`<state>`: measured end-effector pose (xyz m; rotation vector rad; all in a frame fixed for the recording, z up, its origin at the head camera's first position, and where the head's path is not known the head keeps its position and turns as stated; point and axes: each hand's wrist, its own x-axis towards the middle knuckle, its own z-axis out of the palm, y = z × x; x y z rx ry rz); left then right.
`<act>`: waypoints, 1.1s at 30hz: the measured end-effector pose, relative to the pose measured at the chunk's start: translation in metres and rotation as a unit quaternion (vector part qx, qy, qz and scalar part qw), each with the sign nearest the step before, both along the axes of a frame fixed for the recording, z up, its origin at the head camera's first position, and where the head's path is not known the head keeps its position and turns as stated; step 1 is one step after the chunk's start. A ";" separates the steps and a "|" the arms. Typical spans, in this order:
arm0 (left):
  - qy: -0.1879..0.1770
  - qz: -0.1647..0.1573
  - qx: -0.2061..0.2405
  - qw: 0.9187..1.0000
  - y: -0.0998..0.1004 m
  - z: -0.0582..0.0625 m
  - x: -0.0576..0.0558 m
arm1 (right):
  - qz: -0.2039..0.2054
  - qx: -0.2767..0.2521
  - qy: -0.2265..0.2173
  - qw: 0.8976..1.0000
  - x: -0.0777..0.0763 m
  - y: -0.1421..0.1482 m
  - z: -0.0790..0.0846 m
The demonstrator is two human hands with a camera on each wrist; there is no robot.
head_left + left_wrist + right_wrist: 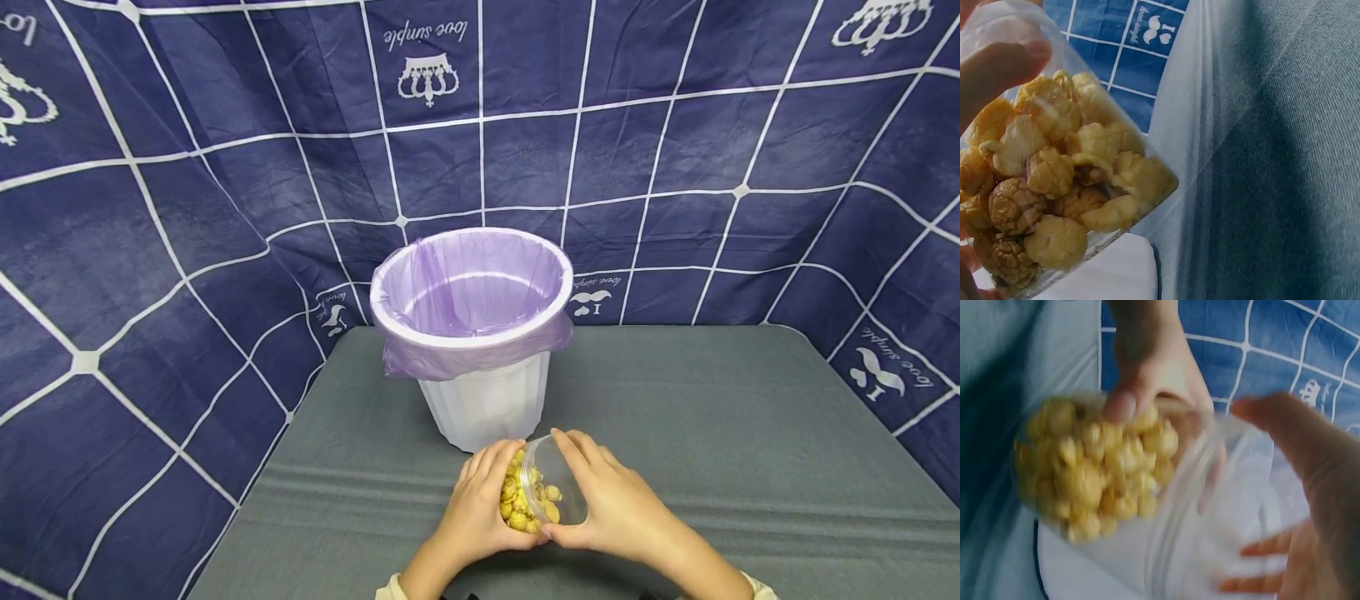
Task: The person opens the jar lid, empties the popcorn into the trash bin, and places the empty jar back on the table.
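Observation:
Between my hands, low in the head view, is a clear plastic jar of popcorn [529,492], tilted on its side. My left hand [480,504] grips its body on the left, and the thumb shows against the wall in both wrist views. At the other end my right hand [611,504] spans the clear rimmed end, thumb below and fingers above. Yellow-brown caramel popcorn [1047,169] fills the jar's lower part in the left wrist view. In the blurred right wrist view a ridged ring [1175,494] circles the jar; I cannot tell whether a lid sits there.
Directly beyond the hands stands a white trash bin [487,400], lined with a purple bag [480,358] folded over its rim. Grey cloth [712,417] covers the table. A dark blue curtain [652,150] with white grid lines hangs at the back and both sides.

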<state>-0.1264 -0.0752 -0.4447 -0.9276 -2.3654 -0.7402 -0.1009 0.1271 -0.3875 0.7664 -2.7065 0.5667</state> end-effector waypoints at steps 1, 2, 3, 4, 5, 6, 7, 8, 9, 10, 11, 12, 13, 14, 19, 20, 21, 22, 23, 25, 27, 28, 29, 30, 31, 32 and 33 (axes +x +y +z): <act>-0.009 -0.004 -0.002 1.000 -0.001 0.000 0.000 | 0.031 0.000 0.005 1.000 -0.002 0.003 0.000; -0.018 -0.008 -0.006 1.000 -0.002 0.001 0.001 | 0.061 -0.001 0.008 0.998 -0.003 0.006 0.000; -0.027 -0.010 -0.010 1.000 -0.002 0.001 0.001 | 0.090 -0.002 0.007 0.996 -0.004 0.009 0.000; -0.032 -0.012 -0.013 0.999 -0.003 0.001 0.002 | 0.115 -0.004 0.005 0.993 -0.005 0.011 0.001; -0.034 -0.014 -0.017 0.999 -0.003 0.002 0.002 | 0.134 -0.005 0.001 0.991 -0.006 0.014 0.001; -0.035 -0.015 -0.019 0.999 -0.004 0.002 0.002 | 0.147 -0.007 -0.006 0.989 -0.006 0.015 0.001; -0.032 -0.015 -0.020 0.999 -0.004 0.001 0.002 | 0.149 -0.007 -0.011 0.989 -0.006 0.016 0.002; -0.031 -0.014 -0.023 0.999 -0.003 0.001 0.002 | 0.141 -0.007 -0.018 0.990 -0.005 0.017 0.002; -0.027 -0.012 -0.025 0.999 -0.003 0.001 0.002 | 0.125 -0.008 -0.025 0.992 -0.003 0.016 0.002; -0.024 -0.010 -0.027 0.999 -0.002 0.001 0.002 | 0.100 -0.009 -0.031 0.994 -0.002 0.015 0.003; -0.021 -0.009 -0.027 0.999 -0.002 0.002 0.002 | 0.068 -0.010 -0.041 0.997 0.000 0.013 0.003; -0.021 -0.007 -0.029 0.999 -0.001 0.002 0.002 | 0.036 -0.010 -0.050 0.998 0.002 0.011 0.004; -0.017 -0.007 -0.030 0.999 -0.001 0.002 0.002 | 0.005 -0.008 -0.059 0.998 0.004 0.008 0.004; -0.017 -0.005 -0.032 0.999 0.000 0.003 0.002 | -0.022 -0.006 -0.069 0.997 0.005 0.006 0.005; -0.022 -0.008 -0.041 0.999 0.002 0.005 0.003 | -0.071 0.013 -0.091 0.993 0.008 -0.001 0.006; -0.027 -0.008 -0.044 0.999 0.002 0.005 0.003 | -0.061 0.014 -0.087 0.994 0.007 -0.001 0.006; -0.029 -0.010 -0.045 0.999 0.001 0.005 0.003 | -0.047 0.015 -0.079 0.996 0.007 0.000 0.005; -0.030 -0.011 -0.047 0.998 0.001 0.005 0.003 | -0.026 0.016 -0.068 0.997 0.006 0.002 0.005; -0.027 -0.013 -0.049 0.998 0.001 0.004 0.003 | -0.002 0.016 -0.058 0.998 0.005 0.004 0.004; -0.019 -0.015 -0.051 0.998 0.000 0.003 0.003 | 0.057 0.013 -0.039 0.998 0.002 0.008 0.003; -0.016 -0.017 -0.054 0.998 -0.001 0.002 0.003 | 0.114 0.007 -0.032 0.993 -0.001 0.012 0.003; -0.014 -0.017 -0.054 0.998 -0.001 0.002 0.003 | 0.134 0.002 -0.035 0.990 -0.002 0.014 0.003; -0.012 -0.017 -0.055 0.998 -0.001 0.001 0.003 | 0.147 -0.004 -0.040 0.988 -0.003 0.015 0.003; -0.014 -0.015 -0.054 0.998 -0.001 0.001 0.003 | 0.148 -0.008 -0.044 0.988 -0.002 0.016 0.003; -0.017 -0.014 -0.053 0.998 -0.001 0.001 0.003 | 0.138 -0.012 -0.049 0.989 -0.001 0.016 0.003; -0.017 -0.012 -0.052 0.998 -0.001 0.001 0.003 | 0.117 -0.015 -0.053 0.992 0.000 0.015 0.004; -0.016 -0.010 -0.050 0.999 -0.001 0.000 0.003 | 0.087 -0.016 -0.059 0.994 0.002 0.014 0.004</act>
